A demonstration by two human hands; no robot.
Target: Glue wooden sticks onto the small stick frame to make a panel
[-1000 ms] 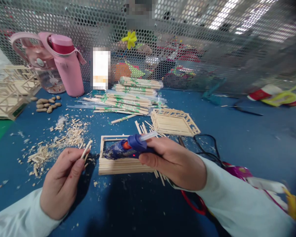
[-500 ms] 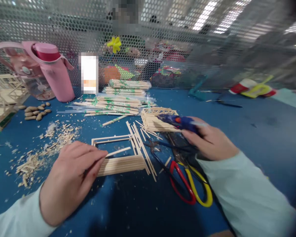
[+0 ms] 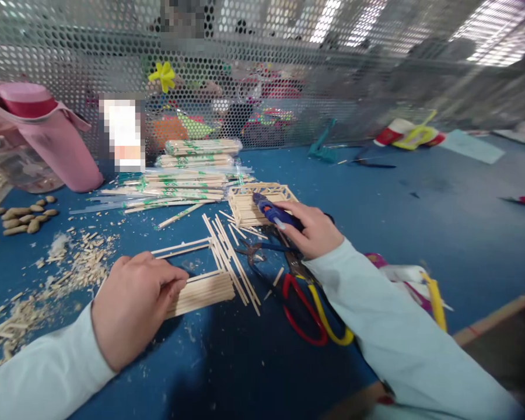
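Observation:
My left hand (image 3: 135,306) is closed in a pinch at the left end of a thin wooden stick (image 3: 206,275). The stick lies along the upper edge of a flat panel of sticks (image 3: 203,294). Behind this panel a narrow stick frame (image 3: 184,249) rises, partly hidden by my hand. My right hand (image 3: 317,232) is wrapped round a blue hot glue gun (image 3: 269,211). Its nozzle points to the upper left, over a small stick-built tray (image 3: 241,205). Under my right forearm are scissors (image 3: 304,312) with red and yellow handles and dark-handled pliers (image 3: 254,252).
Loose sticks (image 3: 234,256) lie right of the panel. Bagged stick bundles (image 3: 184,184) are stacked before a perforated metal screen (image 3: 280,128). Peanuts (image 3: 26,219), wood scraps (image 3: 83,262) and a pink bottle (image 3: 48,140) are at left. A purple-white item (image 3: 405,277) sits by my right sleeve.
The view has turned to the right. The stick in my left hand has come down against the panel's upper edge. The glue gun's nozzle is still over the small tray.

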